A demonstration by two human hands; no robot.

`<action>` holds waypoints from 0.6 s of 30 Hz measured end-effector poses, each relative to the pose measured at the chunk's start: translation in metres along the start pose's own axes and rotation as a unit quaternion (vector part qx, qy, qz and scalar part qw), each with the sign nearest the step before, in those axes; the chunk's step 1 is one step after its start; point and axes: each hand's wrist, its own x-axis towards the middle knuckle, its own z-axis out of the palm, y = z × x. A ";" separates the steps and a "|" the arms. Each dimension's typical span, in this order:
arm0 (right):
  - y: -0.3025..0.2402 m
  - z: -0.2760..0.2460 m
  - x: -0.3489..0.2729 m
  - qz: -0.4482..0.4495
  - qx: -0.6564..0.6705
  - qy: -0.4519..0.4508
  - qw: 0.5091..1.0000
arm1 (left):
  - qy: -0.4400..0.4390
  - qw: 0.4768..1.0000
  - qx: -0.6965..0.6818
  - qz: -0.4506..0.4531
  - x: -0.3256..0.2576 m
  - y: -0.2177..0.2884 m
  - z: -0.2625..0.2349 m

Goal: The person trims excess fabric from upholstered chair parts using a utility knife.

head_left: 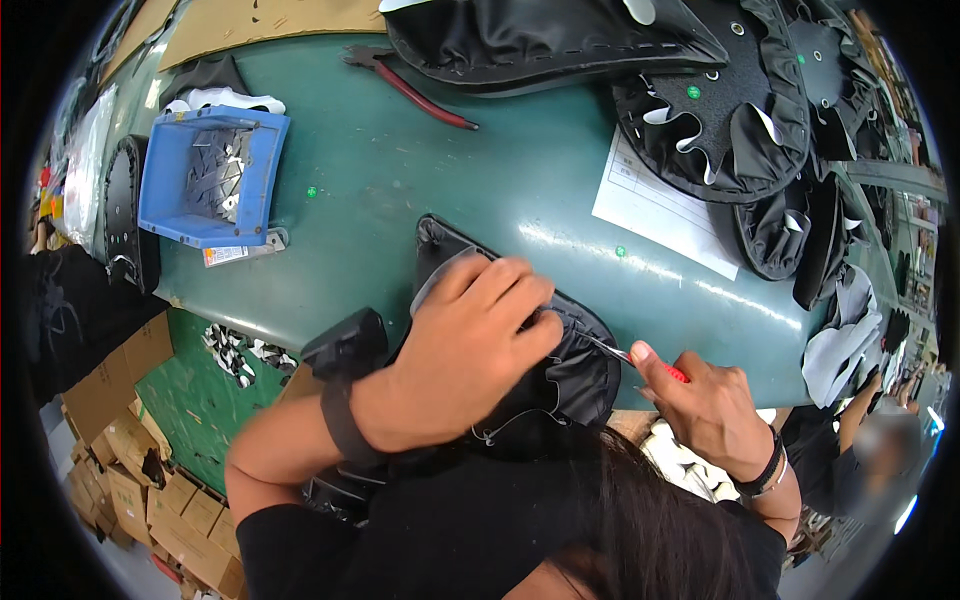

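Against my body at the table's front edge lies a black leather-like padded cover (590, 375) with a gathered edge. My left hand (470, 335) presses on it from above, its fingers curled and closed on the gathered material. A white patch of lining shows beside those fingers. To the right, my right hand (700, 400) is closed round a red-handled tool (676, 373). The tool's thin metal shaft points left, its tip touching or just over the cover's gathered edge near my left fingers; the exact tip kind cannot be made out.
A blue bin (270, 180) of small flat metal pieces stands at the left. Red-handled pliers (425, 100) lie at the back. More black padded covers (560, 45) are piled at the back right over a white paper sheet (660, 210). Cardboard boxes (180, 510) lie lower left; another person (860, 450) is at right.
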 end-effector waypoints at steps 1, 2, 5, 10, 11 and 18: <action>0.001 0.002 0.000 0.001 0.002 0.002 1.000 | -0.002 1.000 0.001 0.001 -0.001 -0.002 -0.001; 0.003 0.004 0.001 -0.005 0.020 0.010 1.000 | -0.014 0.989 -0.140 -0.038 -0.003 -0.005 -0.004; 0.005 0.003 0.003 -0.006 0.048 0.018 0.999 | -0.100 0.931 -0.331 -0.115 -0.010 -0.006 -0.008; 0.011 -0.006 0.018 -0.031 0.066 0.011 0.997 | -0.109 0.985 -0.007 -0.135 0.001 0.022 -0.003; 0.012 -0.005 0.020 -0.038 0.063 0.015 0.997 | -0.108 0.985 -0.008 -0.136 0.002 0.022 0.003; 0.001 0.011 0.003 0.006 0.038 0.009 0.999 | 0.002 0.930 -0.360 -0.073 0.002 -0.017 -0.006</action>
